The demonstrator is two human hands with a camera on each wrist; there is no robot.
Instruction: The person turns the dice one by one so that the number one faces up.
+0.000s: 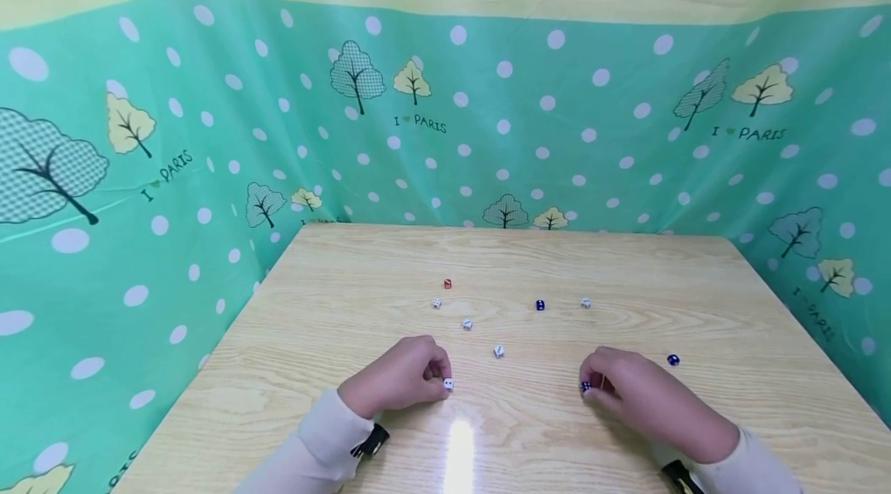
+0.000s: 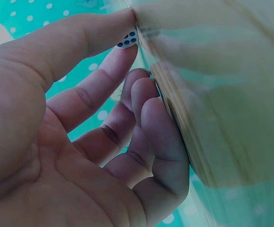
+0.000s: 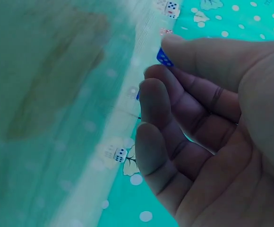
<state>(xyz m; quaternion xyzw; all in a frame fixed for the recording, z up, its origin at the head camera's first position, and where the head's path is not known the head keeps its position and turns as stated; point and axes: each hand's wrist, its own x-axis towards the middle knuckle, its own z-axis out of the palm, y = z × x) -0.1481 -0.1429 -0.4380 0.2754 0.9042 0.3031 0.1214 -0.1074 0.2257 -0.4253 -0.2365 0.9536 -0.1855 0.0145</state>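
Low on the table in the head view, my left hand (image 1: 404, 376) pinches a white die (image 1: 448, 384) between thumb and index finger. Dark blue pips show on this die (image 2: 127, 41) in the left wrist view, where the other fingers curl loosely by the tabletop. Over to the right, my right hand (image 1: 643, 397) holds a dark blue die (image 1: 585, 386) with white pips by thumb and index fingertips. The right wrist view shows part of that blue die (image 3: 164, 57) beneath the thumb tip. Between the hands and slightly farther off lies another white die (image 1: 499, 352).
Farther back on the wooden table (image 1: 348, 262) lie a red die (image 1: 448, 284), white dice (image 1: 436, 303) and a blue die (image 1: 540, 305). Another blue die (image 1: 673, 359) rests beyond the right hand. A green dotted curtain (image 1: 480, 161) surrounds the table's back and sides.
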